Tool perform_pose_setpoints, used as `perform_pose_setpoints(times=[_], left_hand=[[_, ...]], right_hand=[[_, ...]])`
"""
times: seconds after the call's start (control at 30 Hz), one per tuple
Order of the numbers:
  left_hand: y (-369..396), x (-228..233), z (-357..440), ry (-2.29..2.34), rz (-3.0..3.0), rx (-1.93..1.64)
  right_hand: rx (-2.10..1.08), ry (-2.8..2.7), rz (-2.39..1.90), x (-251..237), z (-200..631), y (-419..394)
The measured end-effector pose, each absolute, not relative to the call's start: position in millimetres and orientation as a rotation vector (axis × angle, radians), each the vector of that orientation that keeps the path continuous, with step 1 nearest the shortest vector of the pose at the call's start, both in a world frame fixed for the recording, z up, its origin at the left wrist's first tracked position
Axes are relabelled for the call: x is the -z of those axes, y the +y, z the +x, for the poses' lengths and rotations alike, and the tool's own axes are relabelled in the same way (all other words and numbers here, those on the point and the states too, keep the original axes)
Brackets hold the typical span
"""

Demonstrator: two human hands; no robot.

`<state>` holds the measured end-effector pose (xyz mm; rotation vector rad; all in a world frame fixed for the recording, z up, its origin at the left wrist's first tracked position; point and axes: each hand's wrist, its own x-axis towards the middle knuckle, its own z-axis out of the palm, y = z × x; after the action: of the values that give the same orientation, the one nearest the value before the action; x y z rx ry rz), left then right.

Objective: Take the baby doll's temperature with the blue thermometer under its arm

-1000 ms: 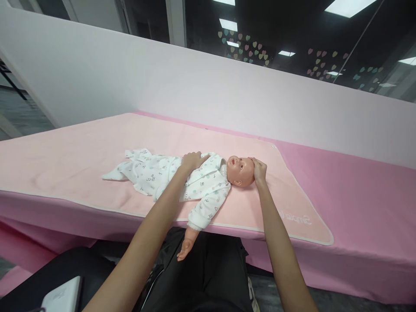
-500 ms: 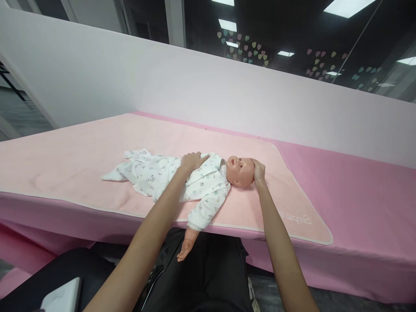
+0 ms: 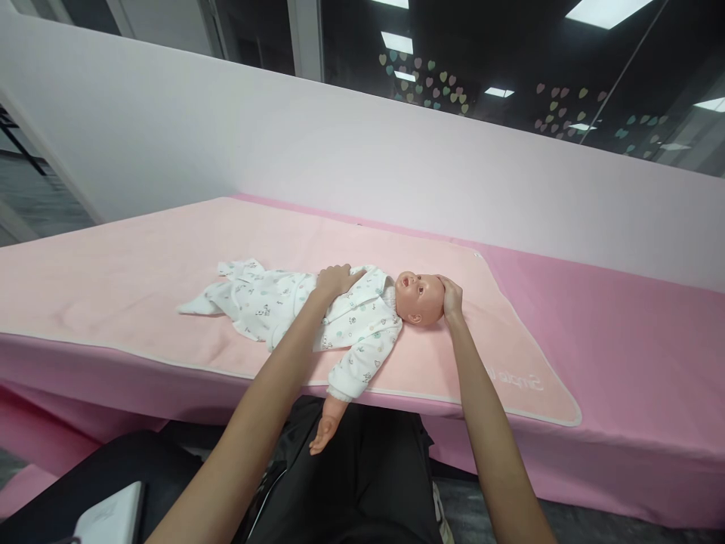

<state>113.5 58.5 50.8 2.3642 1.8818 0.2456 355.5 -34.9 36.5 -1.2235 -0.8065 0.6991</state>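
Nothing's visibly shifting since earlier: left hand [image 3: 337,280] lying open on doll [image 3: 359,321], right hand [image 3: 451,298] loosely cupping head [image 3: 426,300], doll's overhanging arm [image 3: 334,414] perhaps risking knocks.

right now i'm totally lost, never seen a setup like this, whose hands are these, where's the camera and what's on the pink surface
There is no machine here: these are a person's bare hands, seen by a camera worn on that person's own head, looking forward and down. A baby doll in white printed clothes lies face up on a peach mat, spread over a pink cover. The left hand rests on the doll's torso; the right hand cups the top of its head. How firm that grip is, I can't tell. One doll arm hangs past the near edge.
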Motion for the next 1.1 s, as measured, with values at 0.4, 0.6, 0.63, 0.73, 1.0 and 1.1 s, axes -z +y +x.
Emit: perform_pose_setpoints(times=[0.4,0.6,0.63,0.73,1.0,1.1], left_hand=[[52.9,-56.4,115.1,1.869,2.321,-0.244],[54.0,-55.0,115.0,1.864,2.325,-0.259],[54.6,-54.6,114.9,1.866,2.325,-0.264],[56.1,-53.3,114.3,1.865,2.324,-0.284],[59.0,-50.9,115.4,1.774,2.163,-0.456],[58.6,-51.3,114.9,1.463,1.939,-0.874]], right_hand=[[-0.709,-0.779,-1.211,-39.4,353.2,-37.7],[-0.713,-0.765,-1.217,-37.9,353.1,-35.7],[-0.714,-0.762,-1.218,-37.1,353.6,-35.0],[-0.713,-0.777,-1.209,-35.4,355.0,-33.9],[-0.699,-0.769,-1.24,-38.7,354.6,-36.7],[-0.715,-0.787,-1.223,-34.9,356.8,-34.8]])
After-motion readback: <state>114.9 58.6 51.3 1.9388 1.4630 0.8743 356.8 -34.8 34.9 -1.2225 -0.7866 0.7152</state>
